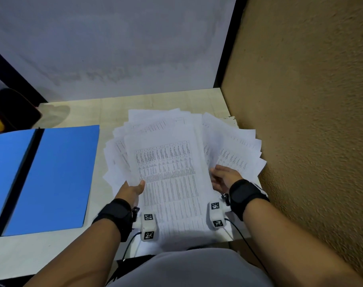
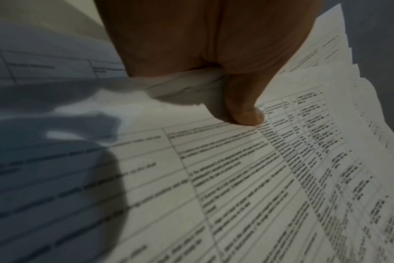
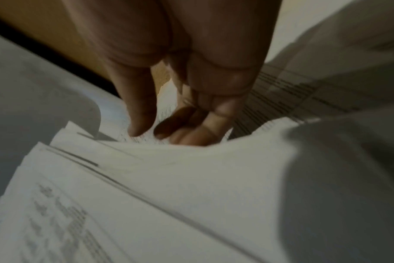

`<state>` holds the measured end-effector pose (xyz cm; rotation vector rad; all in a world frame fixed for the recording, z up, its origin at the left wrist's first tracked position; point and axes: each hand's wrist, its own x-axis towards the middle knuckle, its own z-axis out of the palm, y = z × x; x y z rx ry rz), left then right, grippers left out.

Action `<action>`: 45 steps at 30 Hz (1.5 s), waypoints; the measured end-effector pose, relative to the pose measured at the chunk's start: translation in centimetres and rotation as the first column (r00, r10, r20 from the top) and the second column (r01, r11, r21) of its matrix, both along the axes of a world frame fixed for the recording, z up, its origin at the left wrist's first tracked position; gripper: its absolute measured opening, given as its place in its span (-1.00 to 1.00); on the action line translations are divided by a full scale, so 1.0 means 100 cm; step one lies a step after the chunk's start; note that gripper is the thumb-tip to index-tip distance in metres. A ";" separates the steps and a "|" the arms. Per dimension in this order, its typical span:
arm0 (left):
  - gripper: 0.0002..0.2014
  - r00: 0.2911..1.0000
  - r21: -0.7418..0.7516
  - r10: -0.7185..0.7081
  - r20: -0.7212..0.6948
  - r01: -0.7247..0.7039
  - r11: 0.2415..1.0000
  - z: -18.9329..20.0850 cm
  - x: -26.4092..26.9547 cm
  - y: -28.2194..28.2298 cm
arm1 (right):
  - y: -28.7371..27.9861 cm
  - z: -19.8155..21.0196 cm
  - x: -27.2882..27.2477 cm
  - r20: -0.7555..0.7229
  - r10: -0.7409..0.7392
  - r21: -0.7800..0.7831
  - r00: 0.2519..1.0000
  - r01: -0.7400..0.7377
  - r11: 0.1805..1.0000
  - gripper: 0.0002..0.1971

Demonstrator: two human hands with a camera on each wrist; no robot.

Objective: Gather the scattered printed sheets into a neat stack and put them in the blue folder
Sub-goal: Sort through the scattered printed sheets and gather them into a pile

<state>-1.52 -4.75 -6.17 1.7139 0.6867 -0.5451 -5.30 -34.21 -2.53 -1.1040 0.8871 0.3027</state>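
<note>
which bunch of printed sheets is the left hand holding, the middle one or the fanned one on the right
The middle bunch of white printed sheets: the left hand pinches its left edge, thumb on top. The fanned sheets lie under the right hand.

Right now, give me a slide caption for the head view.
Both hands, left hand and right hand, hold fanned printed sheets beside the open blue folder on the table.

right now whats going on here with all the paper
A person is gathering printed sheets on a desk. The left hand pinches the pile's left edge, thumb on top. The right hand reaches into the sheets fanned out on the right; its grip is unclear. The pile is still splayed, not squared. The blue folder lies open to the left with no sheets in it.
</note>
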 end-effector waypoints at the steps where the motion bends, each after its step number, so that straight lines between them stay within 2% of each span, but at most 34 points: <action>1: -0.31 1.000 0.005 -0.018 -0.003 0.018 1.000 0.000 0.000 0.001 | -0.001 -0.002 0.001 -0.040 0.040 -0.058 0.998 -0.042 0.997 -0.84; 3: 0.01 0.999 0.027 -0.038 -0.024 0.039 0.999 -0.021 -0.001 0.008 | -0.003 -0.006 0.002 -0.105 0.138 -0.185 0.985 -0.155 0.970 -0.68; 4: 0.06 0.999 0.003 -0.028 -0.016 0.028 1.000 -0.040 0.003 0.014 | -0.003 -0.006 0.001 -0.122 0.168 -0.241 0.978 -0.194 0.951 -0.66; 5: -0.01 0.998 -0.009 -0.047 -0.031 0.047 0.999 -0.036 0.002 0.013 | -0.002 -0.006 0.001 -0.135 0.183 -0.297 0.974 -0.216 0.930 -0.65; 6: -0.11 0.998 -0.006 -0.041 -0.043 0.041 0.999 -0.014 -0.002 0.004 | -0.001 -0.004 0.001 -0.142 0.186 -0.351 0.972 -0.225 0.909 -0.67; 8: -0.29 0.999 -0.007 -0.027 -0.038 0.027 1.000 0.007 -0.001 -0.006 | 0.003 -0.001 0.004 -0.149 0.194 -0.467 0.970 -0.242 0.850 -0.78; 9: -0.31 0.998 0.029 -0.033 -0.047 0.034 0.999 0.007 -0.001 -0.007 | 0.004 0.002 0.006 -0.141 0.178 -0.528 0.974 -0.226 0.818 -0.71; 11: -0.32 0.998 0.059 -0.032 -0.048 0.035 0.998 0.004 0.000 -0.010 | 0.004 0.016 0.010 -0.089 0.104 -0.595 0.991 -0.136 0.792 -0.51; 13: -0.37 1.000 0.057 0.017 -0.021 -0.015 0.998 0.002 -0.001 -0.010 | -0.004 0.038 0.014 0.020 0.002 -0.675 1.000 0.011 0.738 -0.57; 16: -0.28 0.997 0.034 0.071 -0.044 -0.069 0.997 0.002 -0.005 -0.007 | -0.018 0.081 0.016 0.200 -0.002 -0.850 0.980 0.174 0.498 -0.77; 17: -0.27 0.997 0.052 0.058 -0.046 -0.055 0.997 0.004 -0.005 -0.007 | -0.022 0.094 0.016 0.294 0.022 -0.853 0.956 0.251 0.458 -0.82; 19: -0.28 0.998 0.092 0.012 -0.054 -0.007 0.996 0.006 -0.007 -0.005 | -0.025 0.118 0.018 0.482 0.104 -0.808 0.870 0.396 0.436 -0.86; 20: -0.30 0.998 0.117 -0.004 -0.058 0.011 0.993 0.006 -0.007 -0.005 | -0.023 0.130 0.020 0.561 0.142 -0.770 0.816 0.450 0.453 -0.86; 22: -0.36 0.999 0.139 0.005 -0.044 0.001 0.990 0.005 -0.008 -0.005 | -0.016 0.149 0.021 0.682 0.187 -0.680 0.707 0.517 0.520 -0.77; 23: -0.35 0.999 0.133 0.005 -0.038 0.000 0.991 0.009 -0.009 -0.006 | -0.012 0.152 0.022 0.699 0.195 -0.657 0.688 0.509 0.556 -0.74; 24: -0.30 0.999 0.108 0.017 -0.038 -0.013 0.994 0.013 -0.009 -0.008 | -0.008 0.151 0.024 0.677 0.198 -0.664 0.709 0.471 0.581 -0.76; 25: -0.26 0.998 0.089 0.040 -0.049 -0.035 0.995 0.015 -0.010 -0.010 | -0.003 0.144 0.027 0.612 0.212 -0.697 0.762 0.393 0.600 -0.79; 27: -0.24 0.997 0.051 0.053 -0.056 -0.050 0.997 0.016 -0.009 -0.012 | 0.006 0.122 0.034 0.414 0.234 -0.756 0.880 0.190 0.626 -0.74; 28: -0.25 0.997 0.049 0.059 -0.052 -0.056 0.997 0.016 -0.009 -0.012 | 0.012 0.109 0.037 0.331 0.255 -0.768 0.908 0.103 0.632 -0.70; 30: -0.29 0.997 0.047 0.067 -0.028 -0.066 0.997 0.019 -0.008 -0.010 | 0.026 0.085 0.041 0.220 0.294 -0.769 0.930 -0.019 0.638 -0.62; 34: -0.41 0.998 0.046 0.058 -0.030 -0.057 0.997 0.018 -0.003 -0.001 | 0.053 0.054 0.048 0.088 0.330 -0.717 0.940 -0.171 0.676 -0.55; 35: -0.42 0.997 0.045 0.042 -0.059 -0.039 0.998 0.016 -0.002 0.003 | 0.057 0.048 0.050 0.004 0.378 -0.718 0.926 -0.261 0.646 -0.51; 37: -0.36 0.998 0.001 0.001 -0.070 -0.001 1.000 0.010 0.000 0.011 | 0.062 0.035 0.052 -0.150 0.480 -0.731 0.864 -0.424 0.535 -0.47; 38: -0.24 0.997 -0.057 0.003 -0.075 -0.007 0.998 0.001 0.002 0.016 | 0.062 0.029 0.053 -0.202 0.527 -0.744 0.826 -0.479 0.466 -0.48; 40: 0.05 0.996 -0.080 -0.004 -0.093 -0.003 0.997 -0.028 0.006 0.031 | 0.060 0.017 0.053 -0.287 0.582 -0.768 0.761 -0.546 0.335 -0.51; 41: 0.13 0.994 -0.093 -0.024 -0.106 0.014 0.996 -0.034 0.007 0.032 | 0.057 0.013 0.053 -0.323 0.590 -0.776 0.740 -0.564 0.282 -0.53; 43: 0.20 0.993 -0.111 -0.033 -0.111 0.021 0.994 -0.003 0.003 0.020 | 0.050 0.008 0.052 -0.366 0.589 -0.786 0.720 -0.579 0.219 -0.56; 45: 0.18 0.991 -0.226 -0.016 -0.135 -0.015 0.974 0.021 -0.002 0.011 | 0.046 0.004 0.050 -0.356 0.611 -0.782 0.707 -0.583 0.220 -0.57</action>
